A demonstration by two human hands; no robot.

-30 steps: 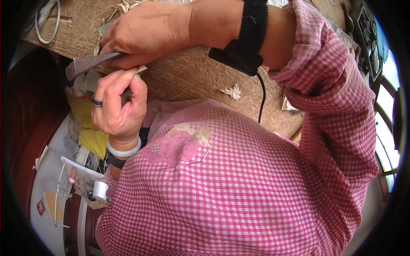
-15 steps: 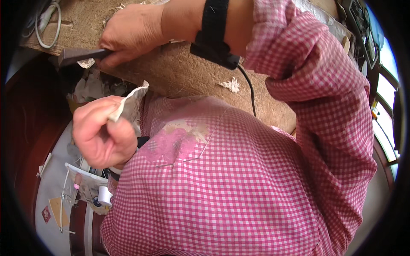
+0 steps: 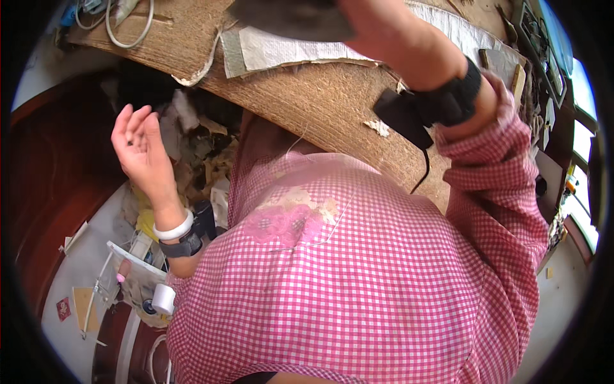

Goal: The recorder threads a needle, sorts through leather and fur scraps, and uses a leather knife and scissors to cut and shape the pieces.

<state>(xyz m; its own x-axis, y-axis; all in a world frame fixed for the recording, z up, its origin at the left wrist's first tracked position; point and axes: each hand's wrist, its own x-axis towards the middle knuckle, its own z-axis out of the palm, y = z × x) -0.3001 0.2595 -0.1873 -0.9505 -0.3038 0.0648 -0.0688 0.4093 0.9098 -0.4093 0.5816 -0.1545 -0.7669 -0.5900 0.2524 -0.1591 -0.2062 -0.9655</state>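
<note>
Head view: left hand (image 3: 144, 150) spread, grip apart, holding nothing, above scrap pile (image 3: 198, 160). Right hand (image 3: 377, 25) grip clamped on dark tool (image 3: 291, 18) over tabletop (image 3: 320, 96). Best kept pressed flat.

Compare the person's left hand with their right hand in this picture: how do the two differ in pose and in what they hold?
The left hand is open with fingers spread and holds nothing, raised over the heap of scraps; the right hand is up at the top edge, against a dark flat piece on the board. The left wrist bears a white bangle and a dark band; the right wrist bears a black strap. Both come from pink checked sleeves.
</note>
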